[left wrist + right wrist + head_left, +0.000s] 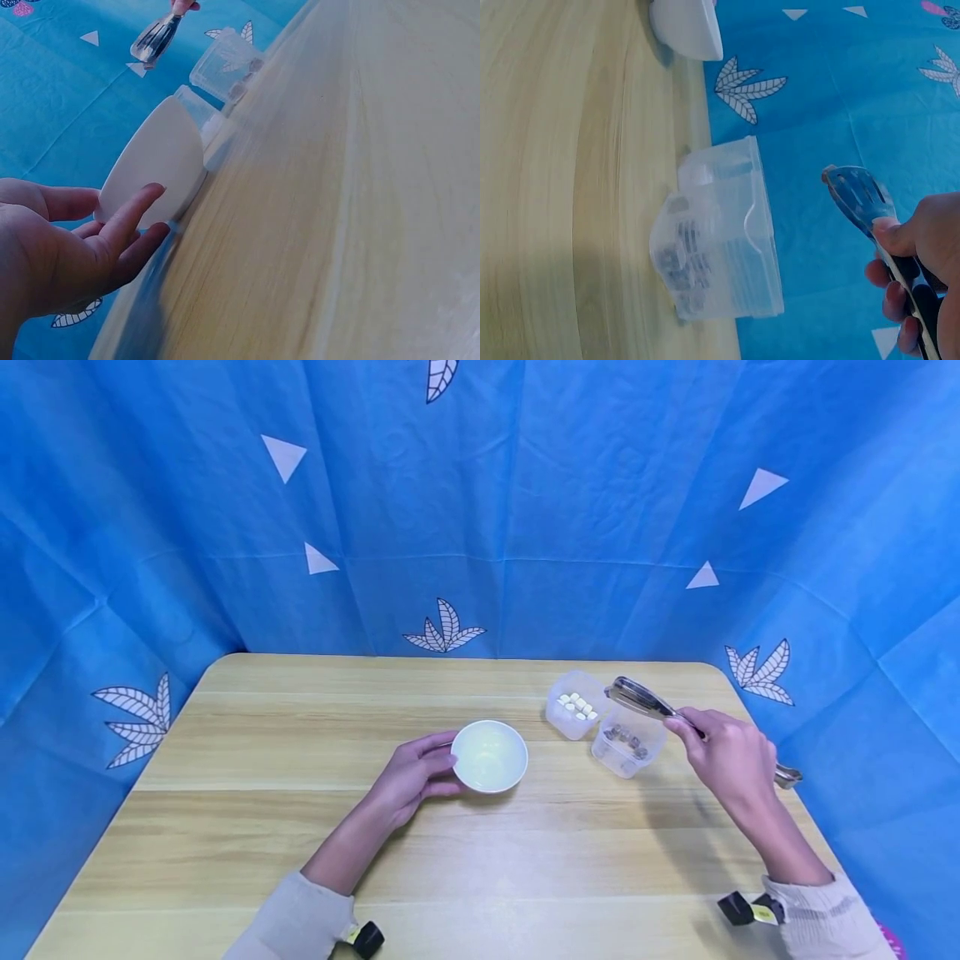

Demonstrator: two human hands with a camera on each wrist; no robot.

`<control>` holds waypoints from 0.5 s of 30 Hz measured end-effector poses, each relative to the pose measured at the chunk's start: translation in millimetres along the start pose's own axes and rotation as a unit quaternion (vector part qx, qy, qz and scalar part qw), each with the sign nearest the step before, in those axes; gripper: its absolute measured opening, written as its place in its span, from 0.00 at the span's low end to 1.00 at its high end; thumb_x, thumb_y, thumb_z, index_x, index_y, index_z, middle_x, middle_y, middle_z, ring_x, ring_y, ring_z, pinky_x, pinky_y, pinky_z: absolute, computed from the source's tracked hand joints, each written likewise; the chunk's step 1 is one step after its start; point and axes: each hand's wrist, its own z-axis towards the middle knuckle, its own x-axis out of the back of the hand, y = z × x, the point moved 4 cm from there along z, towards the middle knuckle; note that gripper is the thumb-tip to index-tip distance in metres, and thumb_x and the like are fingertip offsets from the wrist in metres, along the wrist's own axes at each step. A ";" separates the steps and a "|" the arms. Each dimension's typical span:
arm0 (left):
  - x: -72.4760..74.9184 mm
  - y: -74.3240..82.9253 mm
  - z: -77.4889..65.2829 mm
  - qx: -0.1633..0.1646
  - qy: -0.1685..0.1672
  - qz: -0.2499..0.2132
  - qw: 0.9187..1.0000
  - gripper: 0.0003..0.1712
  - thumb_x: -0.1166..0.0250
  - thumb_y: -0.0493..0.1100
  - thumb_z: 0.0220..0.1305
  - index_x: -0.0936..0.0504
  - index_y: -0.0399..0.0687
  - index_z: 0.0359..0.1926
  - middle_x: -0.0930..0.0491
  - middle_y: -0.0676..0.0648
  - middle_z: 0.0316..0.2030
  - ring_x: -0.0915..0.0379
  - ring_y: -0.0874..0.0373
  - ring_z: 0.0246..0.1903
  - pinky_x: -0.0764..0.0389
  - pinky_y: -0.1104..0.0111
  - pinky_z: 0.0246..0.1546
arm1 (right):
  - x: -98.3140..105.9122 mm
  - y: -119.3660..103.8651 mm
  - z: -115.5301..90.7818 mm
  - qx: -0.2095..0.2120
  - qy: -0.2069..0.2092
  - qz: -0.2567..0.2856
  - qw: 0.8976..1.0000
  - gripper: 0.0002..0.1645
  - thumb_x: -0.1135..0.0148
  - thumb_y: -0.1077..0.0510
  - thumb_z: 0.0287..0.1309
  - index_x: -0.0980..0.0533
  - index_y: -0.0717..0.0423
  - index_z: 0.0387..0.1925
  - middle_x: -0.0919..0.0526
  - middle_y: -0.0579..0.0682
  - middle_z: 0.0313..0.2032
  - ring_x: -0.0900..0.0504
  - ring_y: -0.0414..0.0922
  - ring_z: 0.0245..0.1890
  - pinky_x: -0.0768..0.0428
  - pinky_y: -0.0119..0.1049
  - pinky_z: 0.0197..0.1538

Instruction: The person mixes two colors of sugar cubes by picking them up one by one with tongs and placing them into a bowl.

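Note:
My left hand [411, 777] holds a small white bowl [491, 757] by its left side, thumb at the rim and fingers against the outer wall in the left wrist view. The bowl [154, 161] stands upright on the table. In my right hand [731, 756] is a pair of metal tongs [645, 700], raised above two clear plastic containers. The tongs' arms lie close together, and a small brownish bit [827, 173] shows at their tip. White pieces [577, 705] lie in the farther container [557, 720]; the nearer container [617, 767] has dark brownish pieces [628, 743].
All of this is on a light wooden table [262, 827]. Blue patterned cloth [480, 510] hangs behind the table and along its sides. The two containers stand close together, to the right of the bowl.

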 end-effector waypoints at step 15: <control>-1.0 0.3 -1.4 0.004 0.009 -0.005 1.000 0.30 0.39 0.30 0.71 0.29 0.41 0.73 0.26 0.33 0.69 0.17 0.45 0.56 0.08 0.55 0.48 | -11.1 -20.0 5.0 0.017 -0.013 0.024 0.999 0.14 0.21 0.55 0.52 0.10 0.59 0.39 0.08 0.60 0.35 0.13 0.57 0.22 0.37 0.32 0.14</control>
